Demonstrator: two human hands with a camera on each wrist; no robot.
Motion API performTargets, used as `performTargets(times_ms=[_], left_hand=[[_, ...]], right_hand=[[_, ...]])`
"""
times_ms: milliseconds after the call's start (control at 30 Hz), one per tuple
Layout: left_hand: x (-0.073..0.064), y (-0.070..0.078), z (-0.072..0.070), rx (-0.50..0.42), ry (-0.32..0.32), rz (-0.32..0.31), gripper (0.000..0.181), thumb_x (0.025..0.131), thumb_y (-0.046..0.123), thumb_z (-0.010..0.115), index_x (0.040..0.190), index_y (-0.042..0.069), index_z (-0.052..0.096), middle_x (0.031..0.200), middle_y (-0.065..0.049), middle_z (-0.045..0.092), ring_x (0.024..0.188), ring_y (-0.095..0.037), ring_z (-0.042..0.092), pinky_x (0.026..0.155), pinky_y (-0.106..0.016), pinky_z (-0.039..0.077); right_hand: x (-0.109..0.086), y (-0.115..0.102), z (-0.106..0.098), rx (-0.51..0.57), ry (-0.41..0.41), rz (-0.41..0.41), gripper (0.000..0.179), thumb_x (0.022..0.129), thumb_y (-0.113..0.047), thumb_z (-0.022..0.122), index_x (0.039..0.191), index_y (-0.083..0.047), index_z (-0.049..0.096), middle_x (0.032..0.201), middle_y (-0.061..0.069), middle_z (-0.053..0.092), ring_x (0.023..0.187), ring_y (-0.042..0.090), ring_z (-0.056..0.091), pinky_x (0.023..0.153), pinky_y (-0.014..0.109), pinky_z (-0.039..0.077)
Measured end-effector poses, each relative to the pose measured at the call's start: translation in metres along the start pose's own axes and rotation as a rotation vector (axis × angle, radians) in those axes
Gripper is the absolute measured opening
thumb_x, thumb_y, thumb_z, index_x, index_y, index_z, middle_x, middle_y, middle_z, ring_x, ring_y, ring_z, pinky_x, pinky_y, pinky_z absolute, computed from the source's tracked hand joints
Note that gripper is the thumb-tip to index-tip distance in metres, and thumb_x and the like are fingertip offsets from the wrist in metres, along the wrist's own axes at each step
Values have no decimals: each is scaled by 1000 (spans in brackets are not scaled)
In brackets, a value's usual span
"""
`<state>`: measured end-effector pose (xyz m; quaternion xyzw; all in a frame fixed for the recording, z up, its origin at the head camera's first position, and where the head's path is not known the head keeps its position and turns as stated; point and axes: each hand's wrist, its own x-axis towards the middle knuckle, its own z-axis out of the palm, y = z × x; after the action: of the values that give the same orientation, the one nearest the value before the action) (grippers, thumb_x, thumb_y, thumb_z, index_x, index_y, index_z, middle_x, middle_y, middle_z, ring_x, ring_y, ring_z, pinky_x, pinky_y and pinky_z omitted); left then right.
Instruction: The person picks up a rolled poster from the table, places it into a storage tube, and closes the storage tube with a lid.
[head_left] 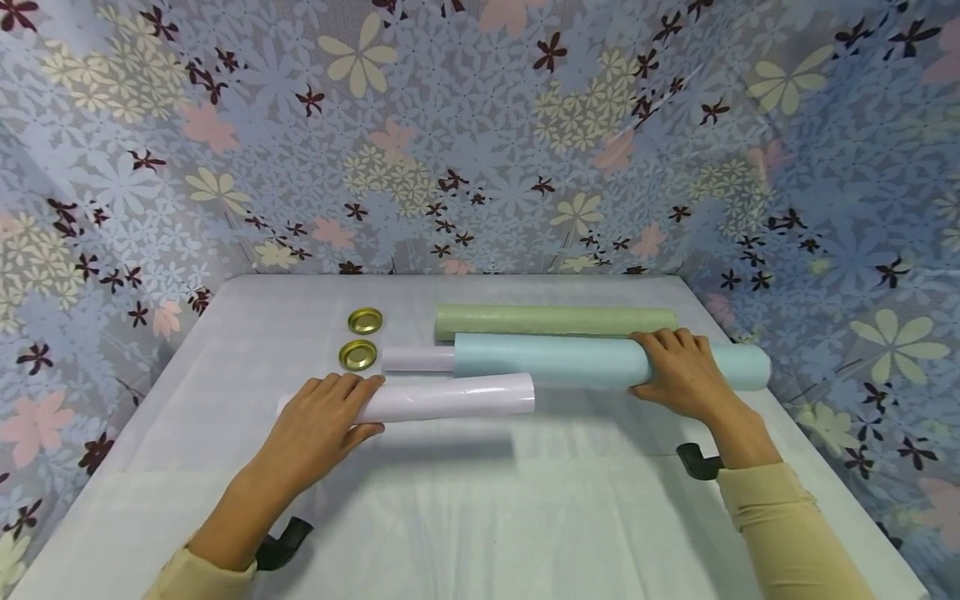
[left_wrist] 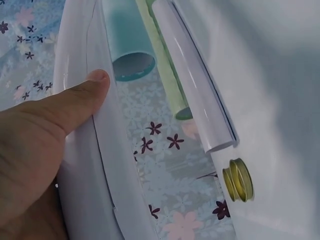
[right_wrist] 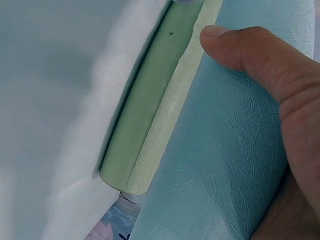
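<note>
My left hand [head_left: 318, 429] grips a glossy white paper roll [head_left: 450, 397] near its left end, holding it above the table. In the left wrist view the thumb lies along the lengthwise seam of this white roll [left_wrist: 82, 165]. With my right hand [head_left: 686, 375] I hold a thicker light-blue roll [head_left: 547, 360] toward its right end; its textured surface [right_wrist: 215, 165] fills much of the right wrist view. Behind it lies a green roll [head_left: 555, 320]. A second white roll [head_left: 416, 359] rests on the table, partly hidden by the blue one.
Two gold-coloured round lids [head_left: 365, 320] [head_left: 357, 355] lie left of the rolls on the white-covered table [head_left: 465, 517]. Floral fabric [head_left: 480, 167] hangs behind and on both sides. A black curved piece shows beside each wrist [head_left: 283, 546] [head_left: 697, 461].
</note>
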<state>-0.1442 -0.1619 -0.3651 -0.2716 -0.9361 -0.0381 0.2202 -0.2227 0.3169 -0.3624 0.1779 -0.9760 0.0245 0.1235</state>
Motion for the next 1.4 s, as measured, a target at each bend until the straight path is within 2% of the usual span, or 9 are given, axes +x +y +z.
performTargets(times_ms=[300, 733, 1000, 1033, 1100, 1167, 1267, 1400], left_hand=[[-3, -11, -7, 1, 58, 14, 62, 73, 38, 78, 123, 9, 56, 107, -10, 65, 94, -27, 61, 79, -43, 50], [-6, -26, -21, 12, 27, -33, 62, 74, 39, 77, 123, 8, 55, 110, -12, 65, 98, -30, 61, 85, -48, 49], [-9, -36, -23, 9, 68, -13, 63, 73, 37, 77, 124, 8, 55, 109, -12, 65, 97, -31, 62, 83, -47, 49], [-10, -37, -24, 6, 70, -12, 63, 75, 39, 75, 125, 8, 54, 109, -12, 65, 97, -31, 62, 83, -47, 49], [-11, -40, -25, 4, 75, -12, 62, 82, 51, 63, 126, 7, 54, 108, -13, 65, 97, -31, 62, 82, -48, 49], [-12, -42, -26, 2, 78, -15, 67, 87, 60, 43, 126, 7, 54, 108, -13, 65, 97, -31, 61, 82, -48, 49], [-14, -46, -27, 3, 91, -18, 79, 86, 65, 18, 126, 7, 54, 108, -13, 65, 97, -32, 62, 82, -49, 49], [-16, -50, -27, 5, 112, -23, 82, 88, 67, 14, 127, 7, 55, 107, -13, 65, 96, -32, 62, 80, -49, 48]], right_hand=[[2, 4, -6, -13, 10, 4, 81, 64, -33, 85, 132, -12, 46, 122, 22, 54, 109, 45, 45, 89, 61, 32], [2, 9, -16, -4, -7, 30, 82, 67, -34, 83, 135, -12, 43, 126, 25, 51, 113, 48, 41, 91, 63, 29], [1, 14, -20, -12, -6, 47, 83, 67, -34, 83, 135, -12, 43, 123, 25, 52, 112, 48, 41, 92, 64, 29], [1, 15, -20, -12, -5, 48, 83, 67, -34, 83, 136, -11, 42, 123, 25, 52, 112, 48, 41, 92, 65, 29], [0, 16, -21, -14, 0, 48, 83, 66, -33, 83, 136, -11, 43, 123, 25, 52, 112, 48, 41, 92, 64, 29], [0, 18, -21, -13, 3, 46, 83, 66, -33, 83, 136, -11, 43, 123, 25, 52, 111, 48, 42, 92, 64, 28], [-1, 20, -22, -12, 8, 44, 83, 66, -33, 83, 135, -10, 42, 124, 25, 51, 110, 48, 42, 91, 64, 28], [-2, 21, -25, -15, 8, 45, 83, 66, -32, 83, 135, -10, 42, 124, 26, 51, 110, 49, 41, 90, 64, 29]])
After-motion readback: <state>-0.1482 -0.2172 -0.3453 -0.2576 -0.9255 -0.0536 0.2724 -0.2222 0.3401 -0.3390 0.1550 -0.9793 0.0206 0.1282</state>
